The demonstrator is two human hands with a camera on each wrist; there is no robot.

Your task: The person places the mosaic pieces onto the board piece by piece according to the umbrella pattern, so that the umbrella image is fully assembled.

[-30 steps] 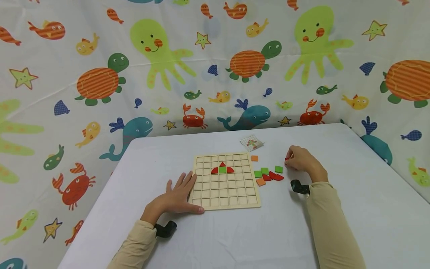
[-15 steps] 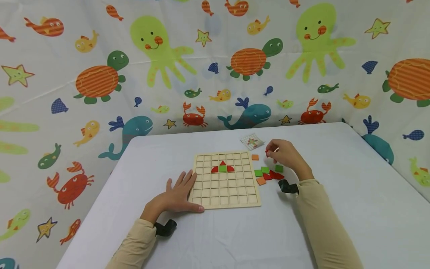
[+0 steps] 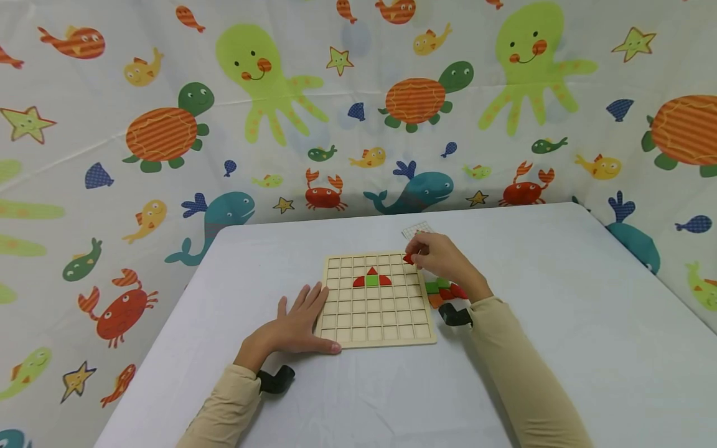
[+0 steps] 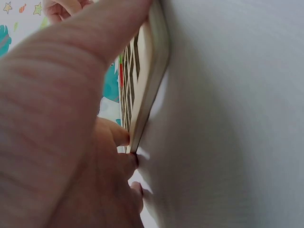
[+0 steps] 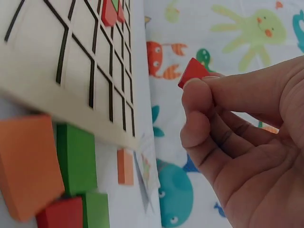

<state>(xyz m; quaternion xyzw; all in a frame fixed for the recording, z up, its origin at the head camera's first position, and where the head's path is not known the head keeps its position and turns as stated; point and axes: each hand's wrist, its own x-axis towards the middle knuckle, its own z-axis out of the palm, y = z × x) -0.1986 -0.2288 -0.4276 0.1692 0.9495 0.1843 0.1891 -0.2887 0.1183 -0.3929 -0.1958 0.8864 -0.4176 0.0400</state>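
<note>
My right hand (image 3: 442, 258) pinches a small red tile (image 5: 194, 72) between thumb and fingertips, over the far right corner of the wooden grid board (image 3: 372, 314). One pointed corner of that tile sticks out past the fingers. On the board, a green square tile (image 3: 372, 280) sits with a red triangle (image 3: 372, 270) above it and red rounded tiles (image 3: 384, 280) on either side. My left hand (image 3: 294, 323) lies spread along the board's left edge, its thumb at the near corner. In the left wrist view, fingertips (image 4: 124, 137) touch the board's side.
Right of the board lies a loose group of green tiles (image 5: 76, 159), orange tiles (image 5: 28, 164) and red tiles (image 5: 61, 213). A printed pattern card (image 3: 413, 229) is behind the board, partly covered by my right hand. A sea-animal curtain (image 3: 347, 74) hangs behind the white table (image 3: 370, 398).
My right hand has moved left with the red tile, from the table right of the loose tiles to above the board's far right corner. My left hand stays in place.
</note>
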